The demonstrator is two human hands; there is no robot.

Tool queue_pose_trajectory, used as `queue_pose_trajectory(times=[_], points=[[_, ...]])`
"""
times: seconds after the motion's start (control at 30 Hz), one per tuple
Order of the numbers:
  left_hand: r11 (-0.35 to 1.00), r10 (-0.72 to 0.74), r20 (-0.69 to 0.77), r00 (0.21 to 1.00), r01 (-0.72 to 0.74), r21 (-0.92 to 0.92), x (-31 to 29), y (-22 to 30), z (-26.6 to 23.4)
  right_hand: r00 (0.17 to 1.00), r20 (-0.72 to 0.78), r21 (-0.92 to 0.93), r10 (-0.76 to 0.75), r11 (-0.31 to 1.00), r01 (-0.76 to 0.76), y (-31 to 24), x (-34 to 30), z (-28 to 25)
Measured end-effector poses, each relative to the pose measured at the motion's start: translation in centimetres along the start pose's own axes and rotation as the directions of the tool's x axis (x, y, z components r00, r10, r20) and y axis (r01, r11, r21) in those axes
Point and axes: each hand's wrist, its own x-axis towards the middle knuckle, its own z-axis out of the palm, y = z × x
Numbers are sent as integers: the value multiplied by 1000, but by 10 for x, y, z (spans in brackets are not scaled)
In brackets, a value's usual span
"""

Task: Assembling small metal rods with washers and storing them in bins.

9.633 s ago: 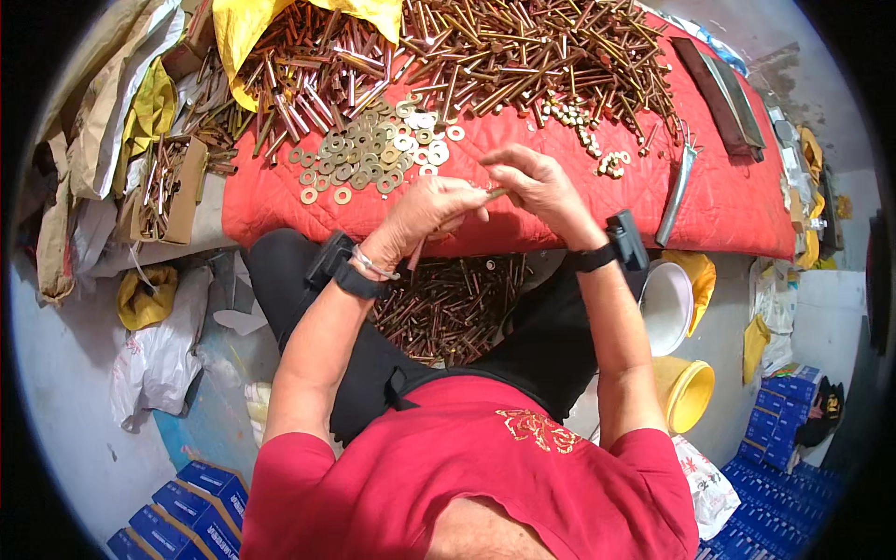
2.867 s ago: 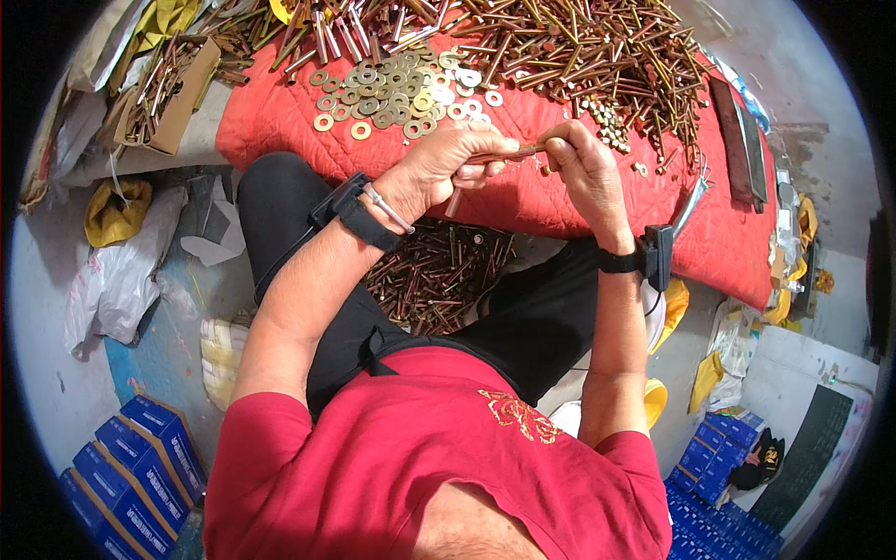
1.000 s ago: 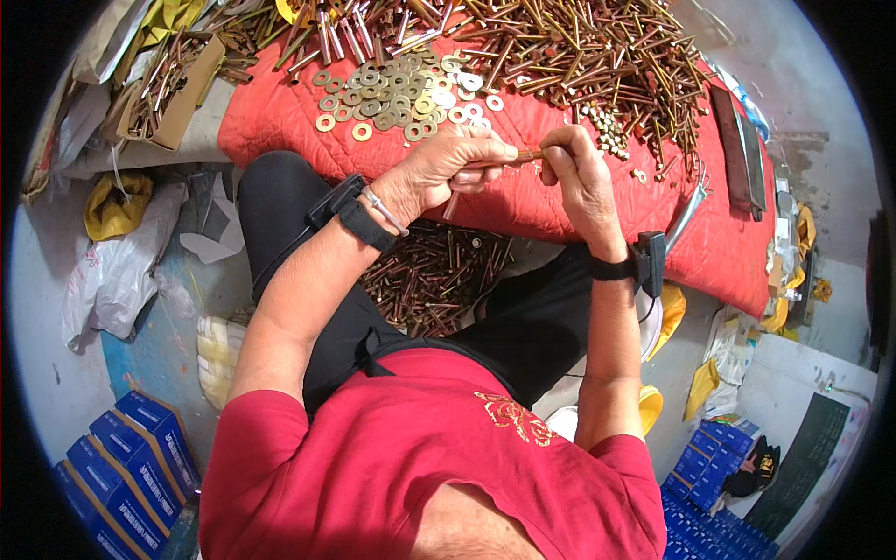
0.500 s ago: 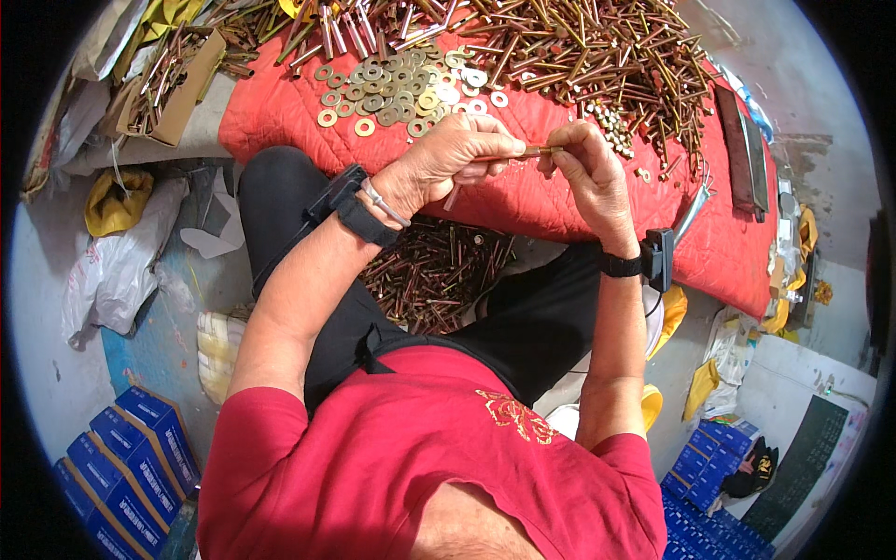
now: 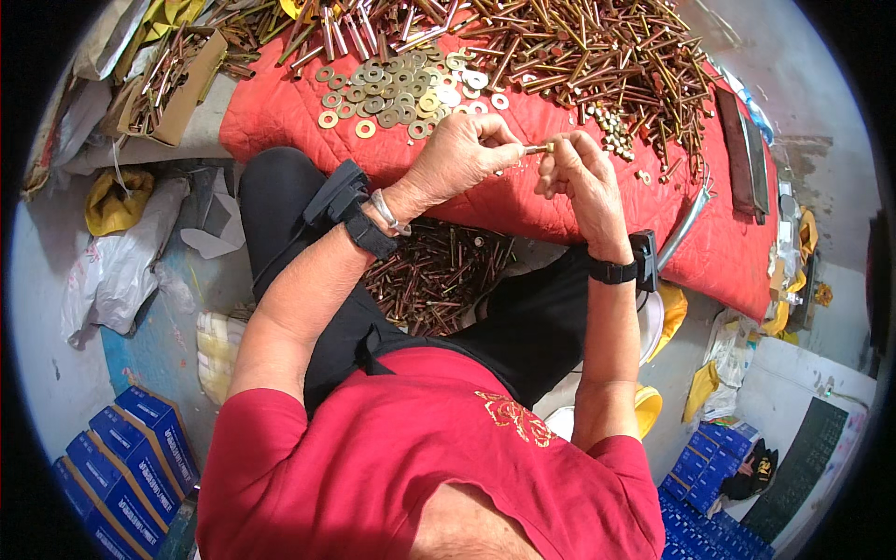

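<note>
Above the red padded cover (image 5: 523, 210), my left hand (image 5: 459, 159) pinches a thin bolt (image 5: 534, 149) between thumb and fingertips. Most of its length is hidden in that hand, and only the end pointing right shows. On that end is a small brass-coloured nut (image 5: 551, 147), gripped by the fingertips of my right hand (image 5: 586, 182). The hands are close together, just short of touching. Beyond my left hand lies a spread of flat round washers (image 5: 387, 93). Small nuts (image 5: 616, 133) lie loose past my right hand.
A big heap of bolts (image 5: 588, 56) covers the far right; metal tubes (image 5: 345, 33) lie far left. A cardboard box (image 5: 187, 98) holds more pieces. Between my legs sits a pile of bolts (image 5: 429, 280). Blue boxes (image 5: 140, 457) are stacked at lower left.
My left wrist has turned, and less of the bolt shows between my hands. A rod end that hung below my left hand is out of sight. My right fingers have curled closer round the nut.
</note>
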Motion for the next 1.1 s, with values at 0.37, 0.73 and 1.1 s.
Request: queue_pose_trajectory(times=[0.37,0.73,1.1], points=[[334,-357,646,675,737,-587,6,-1,-23,786,237,-301,-571,726,618,3,1,-3],[971,-94,236,967,142,-194,3,9,-10,953,30,-352,-300,889,291,11,-6,-9],[946,-166,231,959,221,-238,4,3,-9,909,-17,-340,-416,858,386,18,-1,1]])
